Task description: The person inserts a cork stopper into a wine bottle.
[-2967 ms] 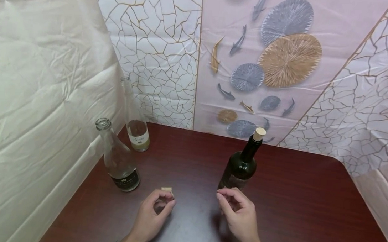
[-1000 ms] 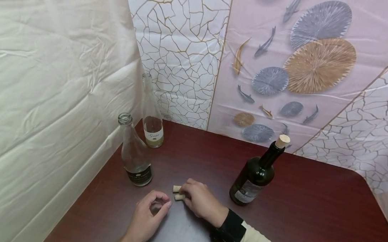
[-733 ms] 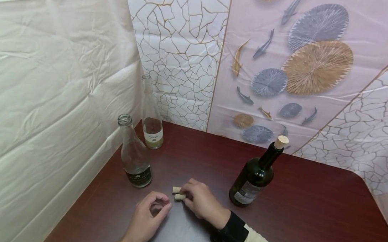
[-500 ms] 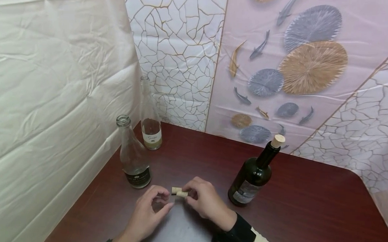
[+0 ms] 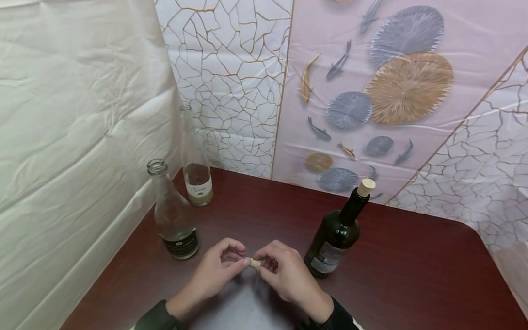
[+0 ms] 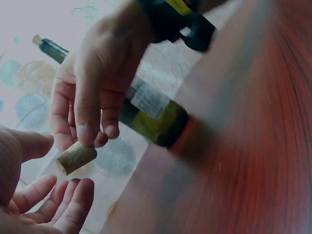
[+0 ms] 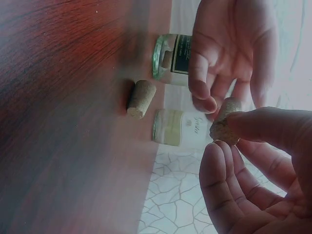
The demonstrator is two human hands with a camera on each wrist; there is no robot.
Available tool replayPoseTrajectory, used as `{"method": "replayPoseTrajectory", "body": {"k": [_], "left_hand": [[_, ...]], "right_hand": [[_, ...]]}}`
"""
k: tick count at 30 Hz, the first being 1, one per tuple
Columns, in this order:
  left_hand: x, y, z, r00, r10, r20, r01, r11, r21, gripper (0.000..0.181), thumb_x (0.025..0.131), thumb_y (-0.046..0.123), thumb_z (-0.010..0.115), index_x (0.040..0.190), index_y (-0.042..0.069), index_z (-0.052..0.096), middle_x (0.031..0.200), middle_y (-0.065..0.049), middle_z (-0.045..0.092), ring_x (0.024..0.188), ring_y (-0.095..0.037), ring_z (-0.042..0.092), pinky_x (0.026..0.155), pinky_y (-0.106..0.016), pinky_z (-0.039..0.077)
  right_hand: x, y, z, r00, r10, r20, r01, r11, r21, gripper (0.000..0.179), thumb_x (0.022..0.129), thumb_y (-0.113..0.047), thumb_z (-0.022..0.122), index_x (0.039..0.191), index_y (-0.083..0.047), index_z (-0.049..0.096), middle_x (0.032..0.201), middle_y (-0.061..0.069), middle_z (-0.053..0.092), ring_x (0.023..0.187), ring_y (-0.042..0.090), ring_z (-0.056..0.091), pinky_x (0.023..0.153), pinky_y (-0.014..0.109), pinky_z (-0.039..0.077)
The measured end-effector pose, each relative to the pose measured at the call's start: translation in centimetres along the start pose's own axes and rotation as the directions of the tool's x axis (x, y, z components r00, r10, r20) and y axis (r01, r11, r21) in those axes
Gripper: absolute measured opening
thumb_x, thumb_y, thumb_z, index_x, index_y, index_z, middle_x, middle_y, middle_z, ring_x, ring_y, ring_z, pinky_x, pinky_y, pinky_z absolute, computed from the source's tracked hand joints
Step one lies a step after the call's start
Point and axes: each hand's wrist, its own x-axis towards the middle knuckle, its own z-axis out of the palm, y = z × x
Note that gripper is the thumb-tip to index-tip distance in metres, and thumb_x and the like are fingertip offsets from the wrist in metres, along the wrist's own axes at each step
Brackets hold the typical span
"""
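My right hand (image 5: pixel 288 275) pinches a wine cork (image 7: pixel 226 122) between thumb and fingertips, held above the table. My left hand (image 5: pixel 214 270) faces it from the other side; in the left wrist view its thumb and fingers spread apart around the free end of the cork (image 6: pixel 76 158). A second cork (image 7: pixel 141 99) lies on its side on the table, hidden behind the hands in the head view. Close by my right hand stands a dark green wine bottle (image 5: pixel 333 235) with a cork (image 5: pixel 366 187) in its mouth.
Left of the hands stands an uncorked clear bottle with a black label (image 5: pixel 180 242). Behind it is another clear bottle with a white label (image 5: pixel 198 188), also uncorked. Cloth hangings (image 5: pixel 232 86) border the dark red table (image 5: pixel 417 272) at the back and left.
My right hand has gone from beside the green bottle to the loose corks and picked one up. My left hand has moved in towards that cork. The head view has shifted somewhat.
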Motion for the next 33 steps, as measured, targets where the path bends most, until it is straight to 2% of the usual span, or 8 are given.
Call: {"method": "replayPoseTrajectory", "body": {"k": [5, 15, 20, 23, 26, 29, 31, 33], "left_hand": [[0.6, -0.1, 0.5, 0.995, -0.079, 0.053, 0.086, 0.985, -0.151, 0.036, 0.085, 0.015, 0.075, 0.108, -0.008, 0.059, 0.095, -0.012, 0.067, 0.084, -0.03, 0.069, 0.072, -0.035, 0.06], [0.4, 0.1, 0.7, 0.997, -0.079, 0.023, 0.081, 0.985, -0.153, 0.026, 0.084, 0.015, 0.075, 0.098, -0.003, 0.063, 0.088, -0.016, 0.07, 0.078, -0.029, 0.071, 0.068, -0.033, 0.058], [0.1, 0.3, 0.7, 0.998, -0.056, -0.031, 0.05, 0.984, -0.173, 0.022, 0.084, 0.013, 0.076, 0.096, -0.001, 0.064, 0.09, -0.014, 0.07, 0.08, -0.022, 0.071, 0.072, -0.035, 0.06], [-0.1, 0.6, 0.8, 0.998, -0.013, -0.055, 0.005, 0.989, -0.15, 0.019, 0.083, 0.013, 0.076, 0.095, 0.003, 0.065, 0.092, -0.013, 0.069, 0.083, -0.021, 0.07, 0.073, -0.032, 0.06], [-0.4, 1.0, 0.9, 0.997, 0.026, -0.073, -0.036, 0.991, -0.132, 0.018, 0.083, 0.015, 0.078, 0.094, 0.007, 0.066, 0.097, -0.011, 0.067, 0.089, -0.019, 0.069, 0.076, -0.03, 0.06], [-0.6, 1.1, 1.0, 0.994, 0.068, -0.081, -0.079, 0.986, -0.145, 0.019, 0.082, 0.013, 0.078, 0.094, 0.006, 0.065, 0.1, -0.012, 0.066, 0.093, -0.017, 0.067, 0.08, -0.034, 0.06], [-0.7, 1.2, 1.1, 0.991, 0.104, -0.085, -0.116, 0.981, -0.155, 0.019, 0.082, 0.011, 0.077, 0.094, 0.004, 0.065, 0.101, -0.014, 0.065, 0.093, -0.016, 0.067, 0.08, -0.038, 0.06], [-0.7, 1.1, 1.2, 0.985, 0.145, -0.089, -0.158, 0.975, -0.159, 0.018, 0.082, 0.009, 0.077, 0.094, 0.003, 0.064, 0.1, -0.015, 0.065, 0.093, -0.015, 0.067, 0.08, -0.04, 0.06]], "right_hand": [[0.0, -0.1, 0.0, 1.0, -0.006, -0.013, 0.006, 1.0, -0.003, 0.017, 0.088, -0.014, 0.07, 0.103, -0.021, 0.069, 0.097, -0.007, 0.062, 0.077, 0.002, 0.058, 0.067, 0.026, 0.056], [-0.2, -0.2, 0.1, 0.997, -0.002, -0.072, 0.004, 1.0, 0.031, 0.021, 0.087, -0.015, 0.072, 0.106, -0.022, 0.067, 0.099, -0.004, 0.062, 0.082, 0.005, 0.061, 0.071, 0.028, 0.058], [-0.2, -0.3, 0.2, 0.98, 0.145, -0.137, -0.113, 0.97, 0.217, 0.031, 0.085, -0.025, 0.075, 0.115, -0.02, 0.066, 0.112, 0.005, 0.063, 0.096, 0.016, 0.066, 0.078, 0.033, 0.06], [-0.1, -0.4, 0.1, 0.952, 0.302, -0.059, -0.242, 0.852, 0.465, 0.042, 0.085, -0.029, 0.076, 0.122, -0.013, 0.064, 0.119, 0.013, 0.065, 0.102, 0.018, 0.067, 0.081, 0.034, 0.059], [0.2, -0.4, -0.1, 0.907, 0.411, 0.089, -0.343, 0.599, 0.723, 0.051, 0.085, -0.022, 0.075, 0.129, -0.002, 0.058, 0.124, 0.02, 0.06, 0.102, 0.021, 0.068, 0.086, 0.037, 0.057], [0.4, -0.4, -0.2, 0.869, 0.447, 0.211, -0.384, 0.343, 0.857, 0.056, 0.085, -0.012, 0.074, 0.134, 0.004, 0.051, 0.124, 0.018, 0.056, 0.1, 0.023, 0.068, 0.091, 0.041, 0.055], [0.4, -0.4, -0.2, 0.861, 0.441, 0.252, -0.39, 0.254, 0.885, 0.06, 0.086, -0.008, 0.073, 0.137, 0.006, 0.047, 0.122, 0.014, 0.055, 0.099, 0.022, 0.068, 0.094, 0.042, 0.054], [0.4, -0.4, -0.2, 0.859, 0.432, 0.275, -0.392, 0.207, 0.896, 0.062, 0.086, -0.007, 0.072, 0.14, 0.005, 0.044, 0.121, 0.013, 0.056, 0.1, 0.021, 0.068, 0.096, 0.042, 0.053]]}}
